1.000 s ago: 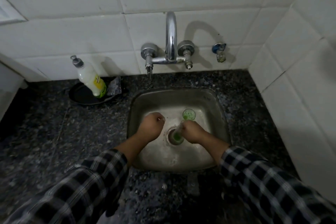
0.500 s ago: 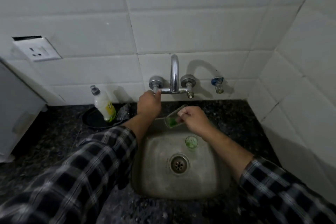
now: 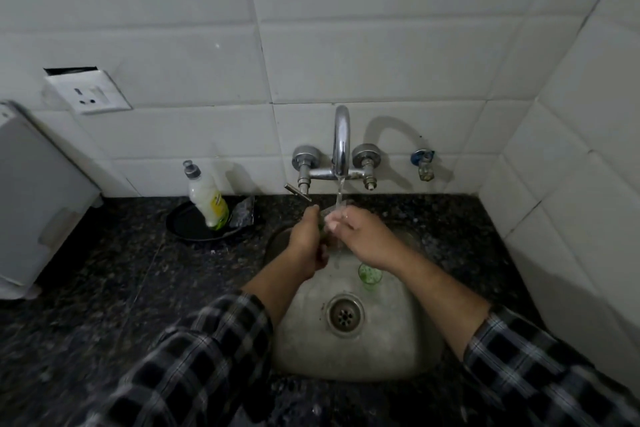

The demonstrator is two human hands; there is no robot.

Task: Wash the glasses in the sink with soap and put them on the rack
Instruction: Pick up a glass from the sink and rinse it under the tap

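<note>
The water is on now: half a second back the left hand point(image 3: 308, 239) was up at the lever of the tap point(image 3: 341, 142) and the spout was dry, and now a thin stream point(image 3: 339, 192) falls straight onto the glass point(image 3: 333, 215). That hand has come down to join the right hand point(image 3: 360, 236), and both are curled round the glass, holding it tilted under the spout above the back of the sink point(image 3: 398, 357). So I'd say rinsing has begun and soaping has not. The soap bottle point(image 3: 207, 198) leans untouched on its dark plate point(image 3: 183, 229) on the desk point(image 3: 104, 288). The second glass point(image 3: 370, 274), green-tinged, stands in the basin just under the right wrist. I can see no rack from here.
</note>
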